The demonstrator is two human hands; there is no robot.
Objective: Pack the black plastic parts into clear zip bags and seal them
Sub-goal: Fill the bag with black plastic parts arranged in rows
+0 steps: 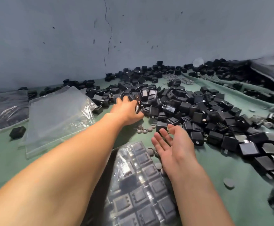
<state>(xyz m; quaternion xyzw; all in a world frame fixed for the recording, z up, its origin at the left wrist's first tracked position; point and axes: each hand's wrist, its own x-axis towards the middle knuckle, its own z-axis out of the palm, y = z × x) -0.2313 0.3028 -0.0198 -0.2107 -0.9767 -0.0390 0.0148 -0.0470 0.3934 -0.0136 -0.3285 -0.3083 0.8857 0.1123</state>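
Note:
A large heap of black plastic parts (pixel 190 108) covers the green table (pixel 214 168) from the middle to the right. My left hand (pixel 126 110) reaches far forward into the heap's near left edge, and its fingers curl round one black part (pixel 137 101) with metal prongs. My right hand (pixel 173 144) hovers palm up with fingers spread and holds nothing, just in front of the heap. A clear zip bag (pixel 141 185) filled with rows of black parts lies under my forearms. A stack of empty clear zip bags (pixel 56 118) lies to the left.
Another filled bag (pixel 4 110) lies at the far left, with a single loose black part (pixel 17 132) beside it. Small grey round caps (pixel 145 128) sit between my hands, and a grey disc (pixel 228 183) lies to the right. A grey wall (pixel 133 38) closes off the back.

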